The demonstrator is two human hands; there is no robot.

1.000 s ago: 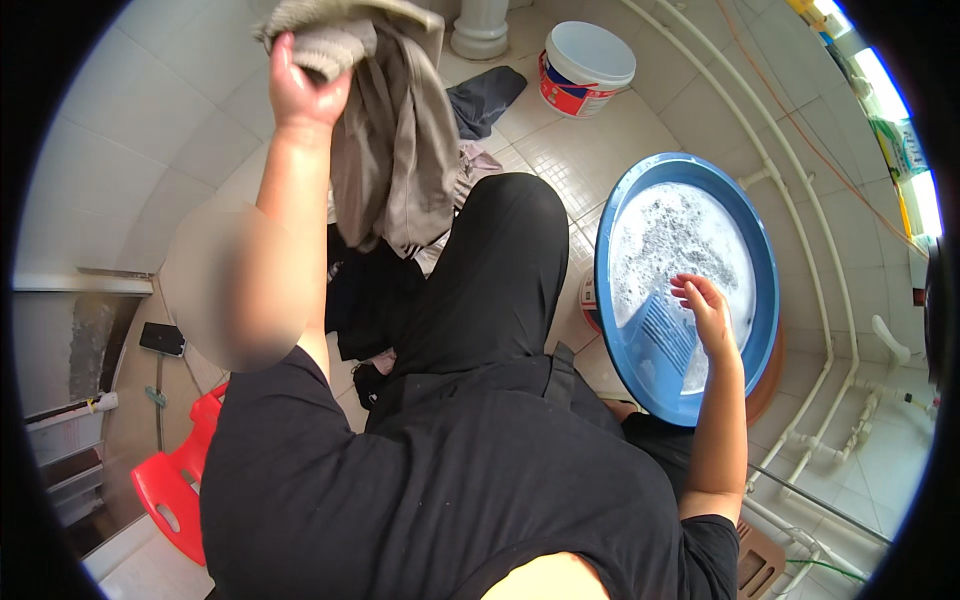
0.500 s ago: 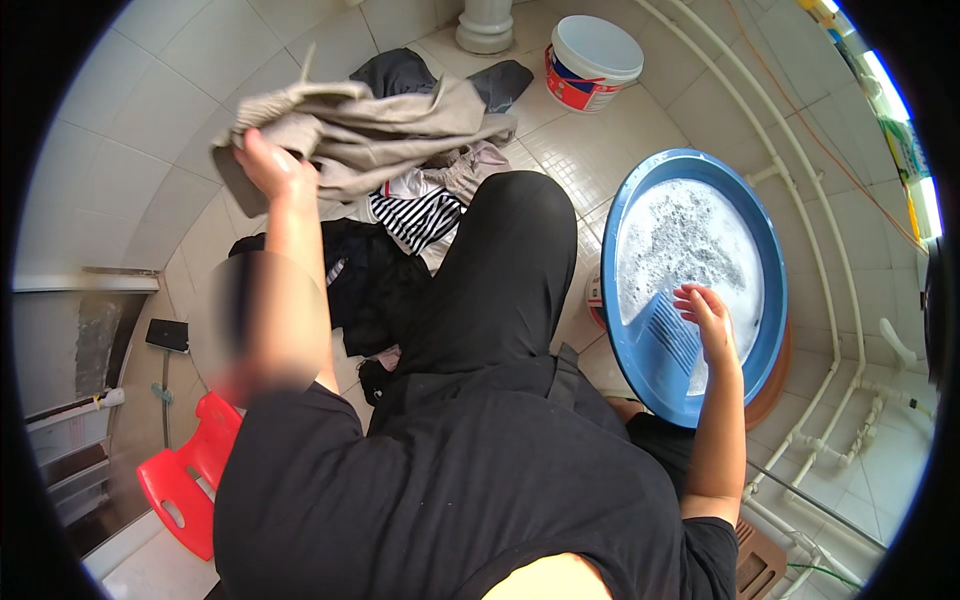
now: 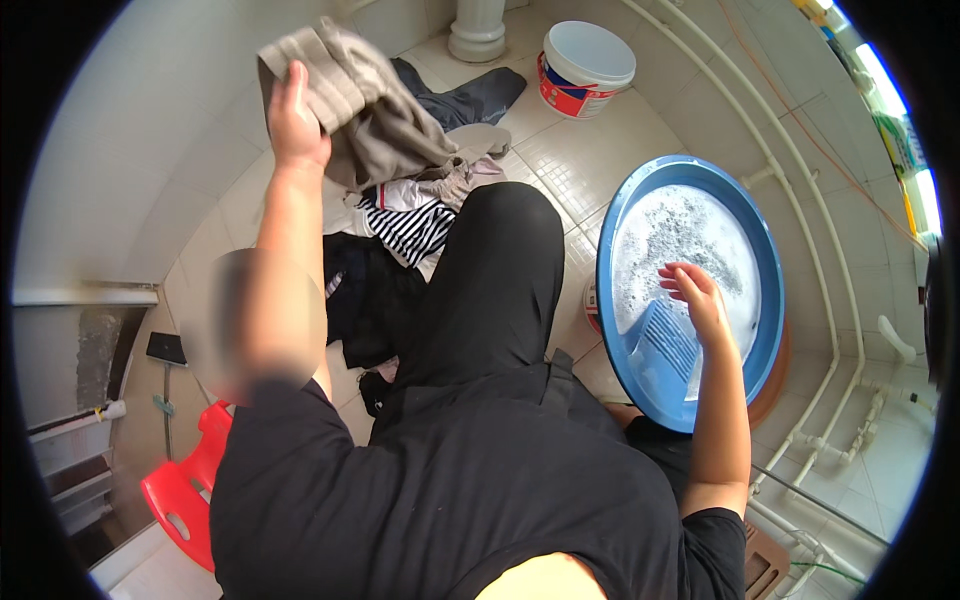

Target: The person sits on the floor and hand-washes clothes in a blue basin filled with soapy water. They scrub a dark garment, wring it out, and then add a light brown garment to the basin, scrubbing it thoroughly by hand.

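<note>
A blue basin (image 3: pixel 770 290) filled with white foam stands at the person's right, a blue ridged board (image 3: pixel 663 345) slanting inside it. A white bucket (image 3: pixel 602 88) sits farther off, beyond the basin, and pale pipes (image 3: pixel 800 215) run along the wall. On the left lie a black-and-white striped cloth (image 3: pixel 412 230), black clothing (image 3: pixel 370 305) and a dark grey garment (image 3: pixel 488 98); a red seat (image 3: pixel 180 500) is near the left elbow. The person's black-clad knee (image 3: pixel 505 250) rises between the clothes and the basin.

Half a second ago the grey-brown garment (image 3: pixel 385 130) stretched sideways; now its banded edge is higher in view and its body slants down to the right. The right hand (image 3: pixel 698 300) stays almost where it was.

The left hand (image 3: pixel 297 120) holds that banded edge, fingers straight against the cloth — its thumb cannot be made out. The right hand is empty, fingers loosely curved and parted, over the foam — whether touching it, I cannot tell.
</note>
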